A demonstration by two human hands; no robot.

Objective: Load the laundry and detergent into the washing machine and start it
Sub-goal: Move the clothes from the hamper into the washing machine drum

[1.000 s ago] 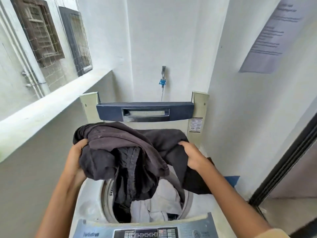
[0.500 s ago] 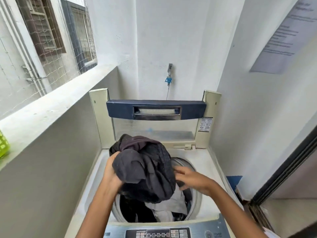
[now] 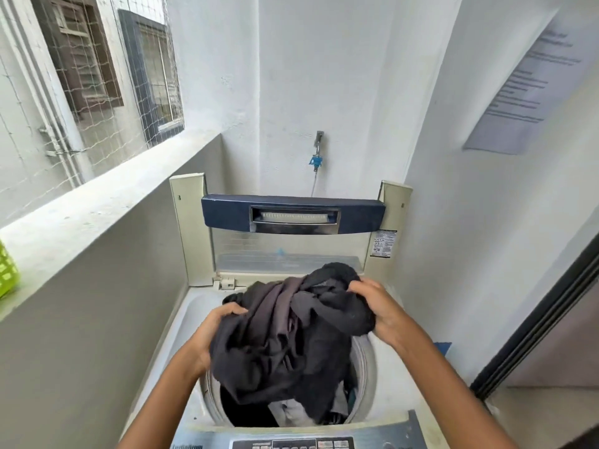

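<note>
Head view is showing both hands gripping a bundle of dark clothes just above the open drum of a top-loading washing machine, whose lid is standing upright at the far side. The left hand is curling its fingers into the bundle's near left side, while the right hand is clutching its far right edge with bent fingers. Paler laundry is lying in the drum below, and a green basket is sitting on the ledge at the left.
</note>
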